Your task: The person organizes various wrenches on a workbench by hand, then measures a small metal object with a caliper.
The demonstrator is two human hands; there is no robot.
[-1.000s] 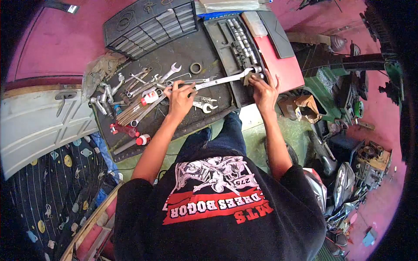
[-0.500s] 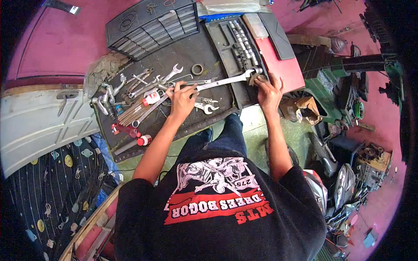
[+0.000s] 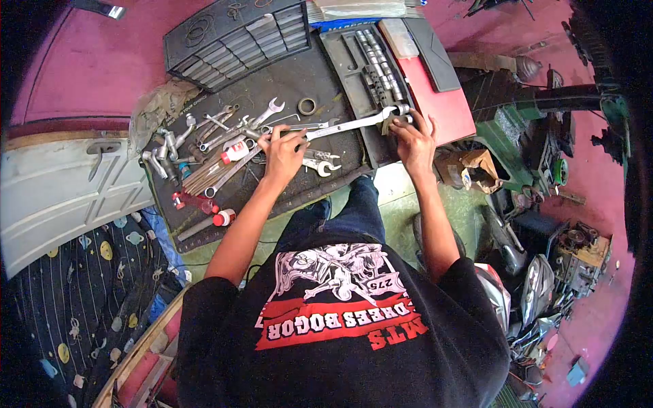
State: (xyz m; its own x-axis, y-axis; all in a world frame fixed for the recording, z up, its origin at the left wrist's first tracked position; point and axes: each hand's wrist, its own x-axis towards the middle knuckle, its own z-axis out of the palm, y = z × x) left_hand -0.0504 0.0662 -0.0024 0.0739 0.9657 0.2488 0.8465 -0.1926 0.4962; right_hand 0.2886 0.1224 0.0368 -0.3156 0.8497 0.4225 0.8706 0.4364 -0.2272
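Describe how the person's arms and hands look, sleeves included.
The left hand and right hand are ungloved, with no watch visible. Plain black short sleeves leave the forearms bare; the black T-shirt carries a white-and-red print.

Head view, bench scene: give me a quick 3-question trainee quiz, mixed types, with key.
1. Multiple choice: which tool runs from the left hand toward the right hand?
A) a hammer
B) a long wrench
C) a hacksaw

2. True or false: in the view, the black drawer cabinet stands to the left of the socket tray.

3. Fill in: the white bottle nearest the left hand has a ____ cap.

Key: 1. B; 2. True; 3. red.
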